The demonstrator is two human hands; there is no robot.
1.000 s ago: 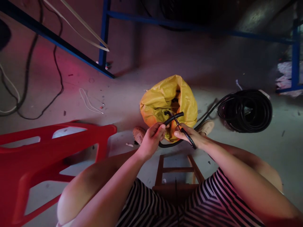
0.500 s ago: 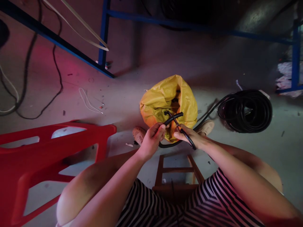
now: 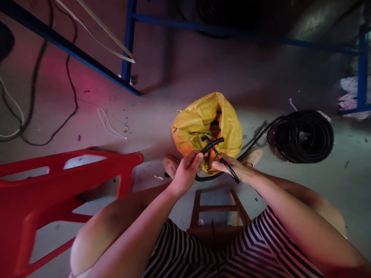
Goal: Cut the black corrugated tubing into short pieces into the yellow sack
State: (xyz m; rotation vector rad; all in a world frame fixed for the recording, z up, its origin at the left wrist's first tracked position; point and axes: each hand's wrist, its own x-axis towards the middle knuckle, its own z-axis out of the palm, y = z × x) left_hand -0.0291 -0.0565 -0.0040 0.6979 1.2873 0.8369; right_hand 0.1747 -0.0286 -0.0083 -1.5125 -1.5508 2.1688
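Observation:
Between the knees, my left hand [image 3: 189,166] pinches a length of black corrugated tubing [image 3: 218,140], its free end pointing up to the right. My right hand [image 3: 236,168] is closed around black-handled scissors [image 3: 231,171]. The scissor blades cross the tubing a short way from its end. Both hands are over the near side of a yellow bag [image 3: 193,123], which stands open on the floor; dark pieces inside are hard to make out. More of the black tubing runs below the hands and off to the right.
A coil of black tubing [image 3: 327,137] lies on the floor to the right. On the left is a red plastic stool [image 3: 58,185]. A wooden stool [image 3: 217,208] is beneath me. Blue metal frames [image 3: 127,46] cross the far side, with loose cables [image 3: 69,77] at left.

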